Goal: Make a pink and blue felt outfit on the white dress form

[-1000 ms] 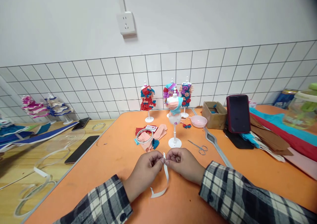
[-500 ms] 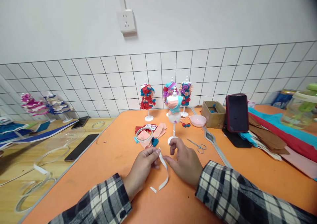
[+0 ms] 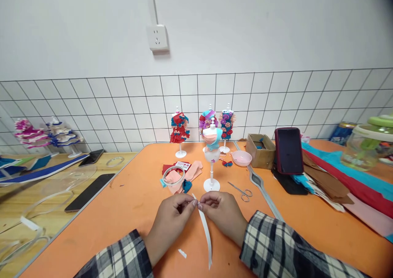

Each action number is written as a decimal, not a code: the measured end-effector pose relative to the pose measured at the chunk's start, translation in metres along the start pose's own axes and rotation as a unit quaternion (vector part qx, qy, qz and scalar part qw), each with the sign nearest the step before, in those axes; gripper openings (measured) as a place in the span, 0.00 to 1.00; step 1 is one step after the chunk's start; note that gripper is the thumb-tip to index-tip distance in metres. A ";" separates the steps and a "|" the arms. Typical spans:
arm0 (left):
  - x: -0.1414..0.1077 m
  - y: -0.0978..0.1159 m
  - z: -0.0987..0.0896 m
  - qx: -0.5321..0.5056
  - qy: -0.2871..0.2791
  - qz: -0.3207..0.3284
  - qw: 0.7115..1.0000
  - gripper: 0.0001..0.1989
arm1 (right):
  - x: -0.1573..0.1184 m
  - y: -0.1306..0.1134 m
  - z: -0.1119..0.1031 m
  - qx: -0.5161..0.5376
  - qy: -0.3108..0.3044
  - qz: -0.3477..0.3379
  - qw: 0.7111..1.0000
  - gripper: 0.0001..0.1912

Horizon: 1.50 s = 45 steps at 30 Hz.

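Note:
A narrow white tape strip (image 3: 206,233) hangs down between my hands toward the table. My left hand (image 3: 176,218) pinches it near its upper end. My right hand (image 3: 223,213) is closed at the same spot, thumb and finger also on the strip, with the fingertips of both hands nearly touching. A small white scrap (image 3: 182,253) lies below my left hand. Just beyond my hands stands a mini dress form (image 3: 211,155) wrapped in peach and light-blue cloth. Small scissors (image 3: 242,192) lie to its right, and a tape roll (image 3: 173,175) rests on fabric scraps (image 3: 194,170) to its left.
Behind stand several dressed mini forms, one in a red dress (image 3: 179,130). A pink dish (image 3: 242,158), a cardboard box (image 3: 260,152) and an upright phone (image 3: 288,151) are at the right, beside layered cloth strips (image 3: 325,175). A wooden table (image 3: 55,220) adjoins on the left.
My right hand has come left and now pinches the strip beside my left fingertips. The strip hangs straighter. The whole view has tilted up slightly.

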State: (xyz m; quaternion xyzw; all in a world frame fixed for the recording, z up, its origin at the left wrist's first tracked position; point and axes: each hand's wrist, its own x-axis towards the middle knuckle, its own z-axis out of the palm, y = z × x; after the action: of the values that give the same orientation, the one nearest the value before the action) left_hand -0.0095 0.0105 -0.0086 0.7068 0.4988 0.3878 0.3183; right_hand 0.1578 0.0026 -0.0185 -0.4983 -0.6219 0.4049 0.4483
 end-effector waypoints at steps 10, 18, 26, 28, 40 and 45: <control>-0.001 0.012 0.003 -0.142 -0.025 -0.070 0.987 0.20 | -0.006 -0.005 -0.004 -0.038 0.059 -0.215 0.974 0.06; 0.016 -0.011 -0.019 0.100 0.001 0.033 0.994 0.17 | 0.002 0.000 -0.004 0.233 -0.039 0.105 0.966 0.19; 0.011 0.002 -0.018 -0.005 -0.120 0.002 0.993 0.20 | 0.001 0.001 -0.001 0.211 -0.025 0.150 0.966 0.22; 0.006 0.007 -0.012 -0.022 -0.115 0.001 0.993 0.18 | 0.002 0.002 -0.001 0.195 -0.032 0.144 0.970 0.19; 0.002 0.005 -0.006 -0.026 -0.047 0.040 0.998 0.12 | -0.011 -0.003 0.012 0.156 -0.017 0.123 0.980 0.24; 0.001 0.006 -0.010 -0.003 -0.023 0.050 0.998 0.10 | 0.001 0.002 -0.006 0.107 -0.013 0.055 0.993 0.17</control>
State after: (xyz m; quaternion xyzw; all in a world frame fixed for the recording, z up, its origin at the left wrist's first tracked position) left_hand -0.0150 0.0106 0.0018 0.7385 0.4543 0.3886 0.3119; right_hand 0.1639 0.0042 -0.0182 -0.4755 -0.5524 0.4994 0.4683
